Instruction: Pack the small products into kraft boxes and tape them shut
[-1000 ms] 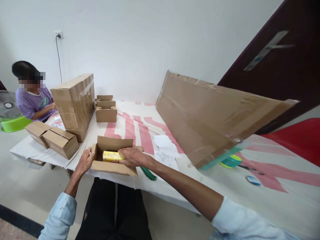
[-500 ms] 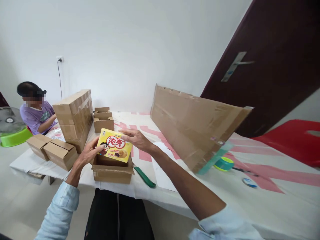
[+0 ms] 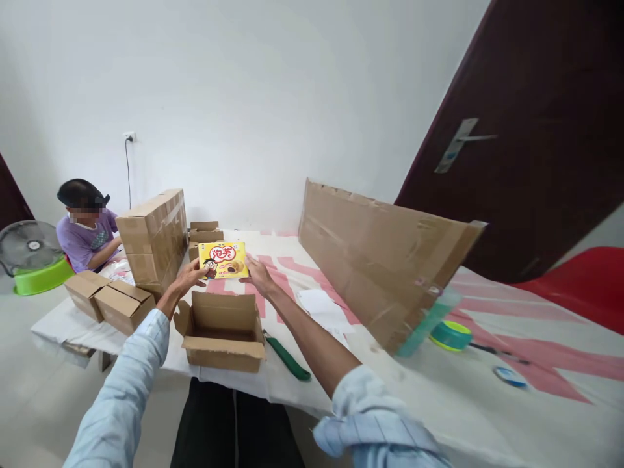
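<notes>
Plain white wall backs the white-and-pink cloth-covered surface's far edge; dark maroon door stands beyond that edge, rightward.

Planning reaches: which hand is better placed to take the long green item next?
Probably the right hand: the green item lies on its side of the open box. The left hand is farther; both hold the yellow pack.

Yellow box: smooth card, perhaps glossy. Carton: matt cardboard. Door handle: metal.
</notes>
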`<action>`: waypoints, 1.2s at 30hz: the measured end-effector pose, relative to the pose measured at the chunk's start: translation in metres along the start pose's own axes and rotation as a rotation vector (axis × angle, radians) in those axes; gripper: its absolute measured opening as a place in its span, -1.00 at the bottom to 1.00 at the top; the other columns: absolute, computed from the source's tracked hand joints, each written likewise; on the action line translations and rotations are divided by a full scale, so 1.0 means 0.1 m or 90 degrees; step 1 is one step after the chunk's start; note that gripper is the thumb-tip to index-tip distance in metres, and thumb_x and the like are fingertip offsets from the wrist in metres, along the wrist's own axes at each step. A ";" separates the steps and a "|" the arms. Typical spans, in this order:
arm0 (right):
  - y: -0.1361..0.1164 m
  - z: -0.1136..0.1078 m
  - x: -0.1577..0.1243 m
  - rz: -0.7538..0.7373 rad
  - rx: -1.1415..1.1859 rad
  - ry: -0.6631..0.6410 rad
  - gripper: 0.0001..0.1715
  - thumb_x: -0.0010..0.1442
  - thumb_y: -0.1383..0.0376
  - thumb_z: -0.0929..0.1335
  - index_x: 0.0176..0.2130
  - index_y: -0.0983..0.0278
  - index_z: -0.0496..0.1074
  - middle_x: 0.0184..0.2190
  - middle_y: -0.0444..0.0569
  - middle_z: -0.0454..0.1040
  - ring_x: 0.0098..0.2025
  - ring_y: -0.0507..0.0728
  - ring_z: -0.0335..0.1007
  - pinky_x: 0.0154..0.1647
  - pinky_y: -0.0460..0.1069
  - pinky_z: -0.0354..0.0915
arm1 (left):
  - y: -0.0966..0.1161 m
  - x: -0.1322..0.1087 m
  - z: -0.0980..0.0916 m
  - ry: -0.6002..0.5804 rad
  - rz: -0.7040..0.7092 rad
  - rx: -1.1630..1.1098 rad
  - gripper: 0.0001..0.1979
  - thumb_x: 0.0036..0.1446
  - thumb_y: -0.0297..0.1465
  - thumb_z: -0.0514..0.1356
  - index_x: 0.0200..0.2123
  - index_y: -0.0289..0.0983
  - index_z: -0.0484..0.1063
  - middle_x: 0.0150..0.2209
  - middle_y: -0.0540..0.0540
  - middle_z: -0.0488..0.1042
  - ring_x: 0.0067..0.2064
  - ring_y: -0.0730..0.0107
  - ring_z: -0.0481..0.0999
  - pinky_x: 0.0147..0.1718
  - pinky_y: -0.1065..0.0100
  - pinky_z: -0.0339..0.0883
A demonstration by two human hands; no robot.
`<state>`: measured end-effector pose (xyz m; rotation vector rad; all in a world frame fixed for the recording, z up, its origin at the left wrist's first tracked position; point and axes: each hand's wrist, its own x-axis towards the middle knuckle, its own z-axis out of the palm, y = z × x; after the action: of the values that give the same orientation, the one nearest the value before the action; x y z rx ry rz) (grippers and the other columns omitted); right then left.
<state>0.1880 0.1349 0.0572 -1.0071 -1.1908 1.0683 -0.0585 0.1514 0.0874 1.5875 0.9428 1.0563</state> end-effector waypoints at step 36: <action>-0.12 -0.01 0.07 -0.160 0.060 0.018 -0.07 0.23 -0.28 0.37 0.33 0.22 0.44 0.12 0.06 0.62 0.10 0.31 0.60 0.08 0.21 0.59 | 0.15 0.14 0.02 0.024 0.150 -0.057 -0.22 0.00 0.01 0.47 0.24 -0.23 0.52 0.04 -0.22 0.67 -0.06 0.07 0.68 -0.18 0.25 0.55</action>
<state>0.1907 0.1395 0.0705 -0.7742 -1.1983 0.8994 -0.0510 0.1605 0.1045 1.6373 0.7343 1.2764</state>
